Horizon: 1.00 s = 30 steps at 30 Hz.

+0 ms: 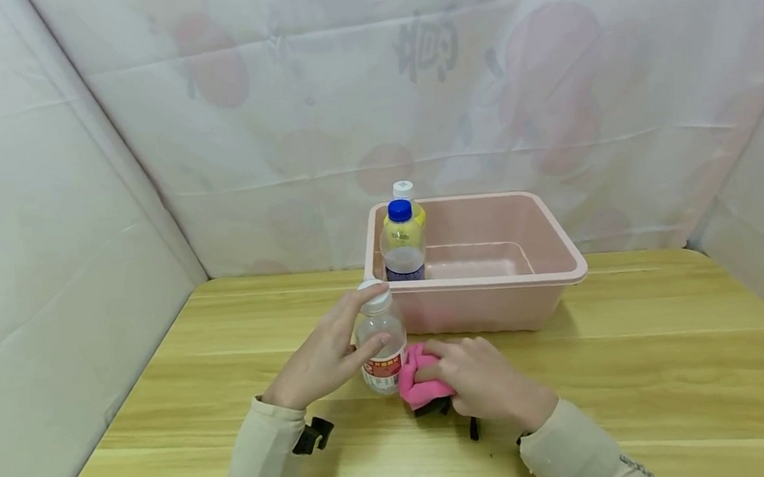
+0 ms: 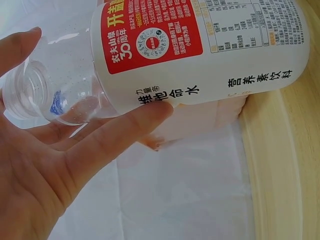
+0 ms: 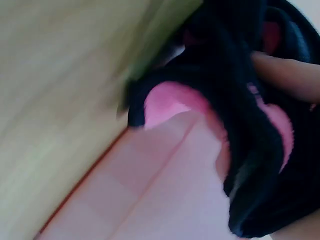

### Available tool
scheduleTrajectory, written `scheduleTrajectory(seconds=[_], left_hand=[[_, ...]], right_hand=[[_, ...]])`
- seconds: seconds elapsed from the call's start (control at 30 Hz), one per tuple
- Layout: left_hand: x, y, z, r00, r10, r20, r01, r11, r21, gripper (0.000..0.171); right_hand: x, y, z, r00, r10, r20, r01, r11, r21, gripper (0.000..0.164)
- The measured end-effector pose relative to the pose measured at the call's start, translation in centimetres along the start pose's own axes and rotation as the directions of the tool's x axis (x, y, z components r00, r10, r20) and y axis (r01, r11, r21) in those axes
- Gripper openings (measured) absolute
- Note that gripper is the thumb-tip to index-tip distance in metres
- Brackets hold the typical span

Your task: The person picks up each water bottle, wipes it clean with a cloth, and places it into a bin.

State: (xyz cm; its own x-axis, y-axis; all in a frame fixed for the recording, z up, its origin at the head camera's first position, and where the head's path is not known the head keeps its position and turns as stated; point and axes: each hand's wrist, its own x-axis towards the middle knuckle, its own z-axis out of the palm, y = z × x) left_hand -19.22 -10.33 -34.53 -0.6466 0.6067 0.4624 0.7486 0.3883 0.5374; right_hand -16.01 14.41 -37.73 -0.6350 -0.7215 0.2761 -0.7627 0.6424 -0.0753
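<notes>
My left hand (image 1: 327,357) grips a clear plastic drink bottle (image 1: 380,337) with a white cap and a red and white label. The thumb and fingers reach round its upper part, a fingertip at the cap. The bottle stands roughly upright over the table in front of the basin. In the left wrist view, the thumb lies across the label (image 2: 160,55). My right hand (image 1: 479,378) holds a bunched cloth (image 1: 421,375), pink on one side and black on the other, right at the lower side of the bottle. Close up in the right wrist view, the cloth (image 3: 250,150) hangs in folds.
A pink plastic basin (image 1: 475,283) sits behind the hands. At its left end stand a blue-capped bottle (image 1: 403,244) and a white-capped bottle (image 1: 403,189). Pale fabric walls (image 1: 317,123) enclose the wooden table (image 1: 259,310) at the back and sides.
</notes>
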Motion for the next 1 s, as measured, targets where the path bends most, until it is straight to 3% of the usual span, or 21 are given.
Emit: scheduleTrajectory(seconds=[0.13, 0.2, 0.37, 0.47, 1.0], left_hand=[[-0.1, -0.1, 0.0, 1.0, -0.011, 0.008, 0.011, 1.0, -0.013, 0.061], [-0.1, -0.1, 0.0, 1.0, -0.013, 0.012, 0.013, 1.0, -0.023, 0.061], [-0.1, -0.2, -0.1, 1.0, 0.004, 0.014, -0.004, 1.0, -0.028, 0.061], [-0.1, -0.3, -0.1, 1.0, 0.009, 0.015, -0.009, 0.999, -0.035, 0.061], [0.1, 0.3, 0.0, 0.999, -0.035, 0.032, 0.038, 0.996, -0.082, 0.056]], right_hand=[[-0.1, 0.5, -0.9, 0.992, -0.023, -0.126, 0.023, 1.0, 0.001, 0.05], [0.0, 0.6, -1.5, 0.975, -0.034, -0.221, 0.036, 0.999, 0.003, 0.056], [0.3, 0.7, -2.6, 0.875, -0.072, -0.479, 0.087, 0.996, 0.009, 0.066], [0.4, 0.6, -2.7, 0.841, -0.083, -0.534, 0.106, 0.994, 0.013, 0.07], [-0.6, 1.7, -3.9, 0.856, -0.08, -0.51, 0.087, 0.996, -0.011, 0.064]])
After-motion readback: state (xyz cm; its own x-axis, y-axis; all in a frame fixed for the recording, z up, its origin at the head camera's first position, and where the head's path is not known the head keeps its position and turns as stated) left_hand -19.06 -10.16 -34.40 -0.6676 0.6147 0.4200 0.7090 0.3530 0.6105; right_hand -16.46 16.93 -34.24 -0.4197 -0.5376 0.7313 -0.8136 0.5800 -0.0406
